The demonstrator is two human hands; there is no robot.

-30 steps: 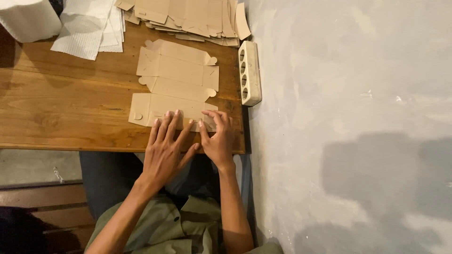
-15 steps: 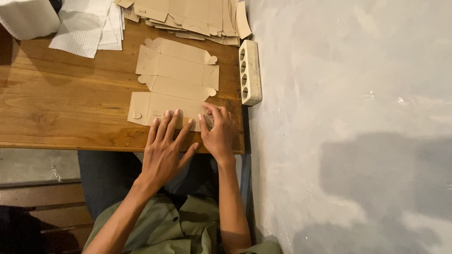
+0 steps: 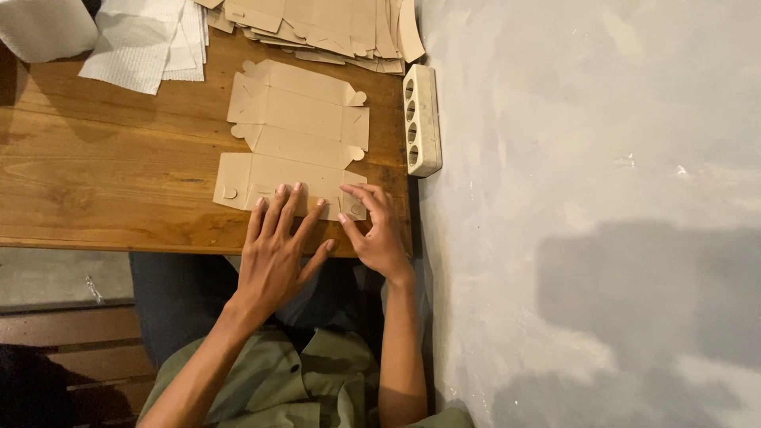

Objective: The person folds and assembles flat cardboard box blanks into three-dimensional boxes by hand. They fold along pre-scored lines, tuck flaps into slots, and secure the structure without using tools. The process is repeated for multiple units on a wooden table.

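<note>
The flat cardboard cutout (image 3: 295, 139) lies on the wooden table (image 3: 103, 182), near its right edge, with its nearest panel close to the front edge. The left hand (image 3: 277, 254) rests flat with fingers spread wide, fingertips pressing on that near panel. The right hand (image 3: 376, 234) sits at the panel's right end, fingers bent and loosely spread, touching the cardboard by the front right corner of the table. Compared with half a second ago, both hands lie in almost the same place; the right fingers have shifted slightly on the flap. A white power strip (image 3: 421, 119) lies along the right edge, a stack of cutouts (image 3: 325, 24) at the far edge, and paper towels (image 3: 147, 43) to its left.
</note>
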